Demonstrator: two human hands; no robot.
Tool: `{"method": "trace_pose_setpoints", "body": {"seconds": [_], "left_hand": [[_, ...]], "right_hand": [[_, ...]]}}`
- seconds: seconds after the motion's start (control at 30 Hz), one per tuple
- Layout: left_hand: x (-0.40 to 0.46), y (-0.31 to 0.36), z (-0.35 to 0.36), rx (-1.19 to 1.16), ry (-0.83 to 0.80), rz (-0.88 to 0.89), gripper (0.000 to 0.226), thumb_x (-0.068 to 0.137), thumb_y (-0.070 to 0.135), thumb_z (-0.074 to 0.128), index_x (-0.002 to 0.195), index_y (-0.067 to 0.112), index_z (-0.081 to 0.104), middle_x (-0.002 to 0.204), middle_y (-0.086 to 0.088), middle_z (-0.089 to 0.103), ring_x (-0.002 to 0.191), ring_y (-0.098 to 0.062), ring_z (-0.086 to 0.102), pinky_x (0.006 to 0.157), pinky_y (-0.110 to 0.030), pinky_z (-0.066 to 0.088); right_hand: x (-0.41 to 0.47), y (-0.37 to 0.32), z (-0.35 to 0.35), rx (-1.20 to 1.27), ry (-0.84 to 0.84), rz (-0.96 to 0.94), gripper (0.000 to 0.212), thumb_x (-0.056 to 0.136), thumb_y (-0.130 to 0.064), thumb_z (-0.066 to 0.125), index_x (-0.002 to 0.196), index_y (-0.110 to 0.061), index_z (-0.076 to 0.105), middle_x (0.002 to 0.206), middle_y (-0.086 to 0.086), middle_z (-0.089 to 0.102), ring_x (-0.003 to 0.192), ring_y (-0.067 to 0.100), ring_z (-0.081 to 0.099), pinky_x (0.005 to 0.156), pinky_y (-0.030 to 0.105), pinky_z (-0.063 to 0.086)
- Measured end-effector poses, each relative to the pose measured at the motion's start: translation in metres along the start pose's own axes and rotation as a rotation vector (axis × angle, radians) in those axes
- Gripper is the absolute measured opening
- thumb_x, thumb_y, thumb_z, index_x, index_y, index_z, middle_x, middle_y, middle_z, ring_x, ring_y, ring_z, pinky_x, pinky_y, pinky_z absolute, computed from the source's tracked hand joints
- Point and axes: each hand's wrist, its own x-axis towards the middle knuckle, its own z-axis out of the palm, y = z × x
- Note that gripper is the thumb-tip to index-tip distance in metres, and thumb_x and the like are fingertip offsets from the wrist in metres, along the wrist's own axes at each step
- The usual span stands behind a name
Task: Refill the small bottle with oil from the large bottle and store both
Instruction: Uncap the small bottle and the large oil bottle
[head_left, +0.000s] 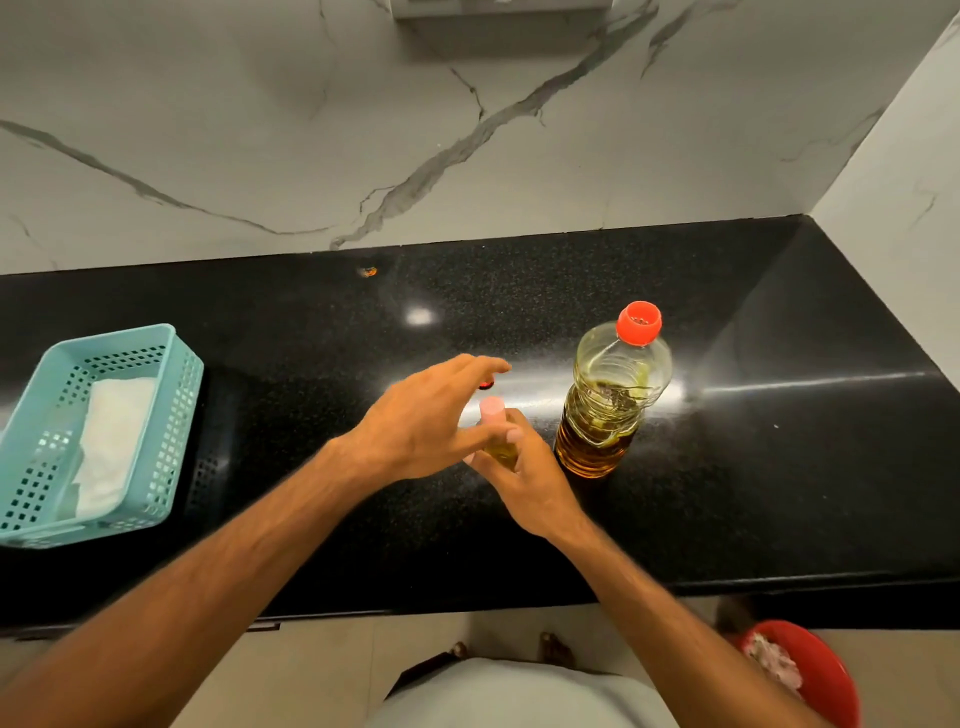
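Seen from above, the right hand (524, 483) wraps its grip around a small clear bottle (501, 449) of yellow oil standing on a polished, speckled black stone desk (727, 493). A pale pink cylindrical cap (492, 406) tops the bottle. The left hand (431, 415) reaches across it, fingers spread and loose; its thumb lies against the bottle's shoulder, and whether its fingertips touch anything cannot be told. A small dark red object (486, 385), mostly hidden, sits just beneath those fingertips.

Just right of the hands stands the large bottle (605, 410), ribbed clear plastic with a ridged red screw cap (639, 322), roughly half full of amber oil. Well apart on the left, a teal plastic basket (171, 395) with perforated walls holds a folded white cloth (111, 441). White marble-patterned tiles (260, 130) with grey veins rise behind the desk. A round red bin (826, 675) sits on the floor at lower right.
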Motion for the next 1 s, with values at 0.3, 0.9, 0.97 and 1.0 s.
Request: {"method": "trace_pose_setpoints", "body": {"seconds": [0.3, 0.9, 0.97, 1.0], "left_hand": [[-0.004, 0.002, 0.004, -0.1, 0.114, 0.054, 0.025, 0.086, 0.038, 0.066, 0.105, 0.022, 0.064, 0.095, 0.009, 0.066, 0.083, -0.005, 0.062, 0.073, -0.029, 0.056], [-0.009, -0.001, 0.004, -0.032, 0.281, 0.049, 0.021, 0.088, 0.04, 0.064, 0.096, 0.022, 0.06, 0.082, 0.013, 0.058, 0.068, -0.006, 0.055, 0.062, -0.029, 0.053], [-0.009, -0.011, 0.004, -0.237, 0.436, -0.06, 0.02, 0.085, 0.04, 0.067, 0.091, 0.022, 0.061, 0.076, 0.011, 0.062, 0.065, -0.008, 0.058, 0.057, -0.024, 0.051], [-0.01, -0.019, 0.006, -0.371, 0.505, -0.139, 0.018, 0.085, 0.039, 0.069, 0.092, 0.024, 0.061, 0.078, 0.009, 0.065, 0.068, -0.008, 0.061, 0.057, -0.021, 0.051]], "right_hand": [[0.001, -0.001, 0.002, 0.022, -0.006, -0.008, 0.028, 0.088, -0.038, 0.067, 0.113, -0.038, 0.054, 0.105, -0.015, 0.068, 0.1, 0.005, 0.065, 0.087, 0.033, 0.054], [0.001, 0.001, 0.002, -0.006, -0.005, 0.001, 0.029, 0.087, -0.038, 0.068, 0.112, -0.032, 0.055, 0.098, -0.013, 0.068, 0.091, 0.004, 0.065, 0.08, 0.025, 0.053], [0.0, 0.005, 0.002, -0.006, 0.01, 0.002, 0.024, 0.086, -0.039, 0.069, 0.105, -0.031, 0.056, 0.097, -0.013, 0.068, 0.088, 0.004, 0.065, 0.079, 0.025, 0.053], [-0.001, 0.007, 0.002, 0.0, 0.019, 0.005, 0.024, 0.085, -0.04, 0.07, 0.103, -0.03, 0.057, 0.098, -0.013, 0.068, 0.088, 0.005, 0.065, 0.08, 0.026, 0.053]]}}
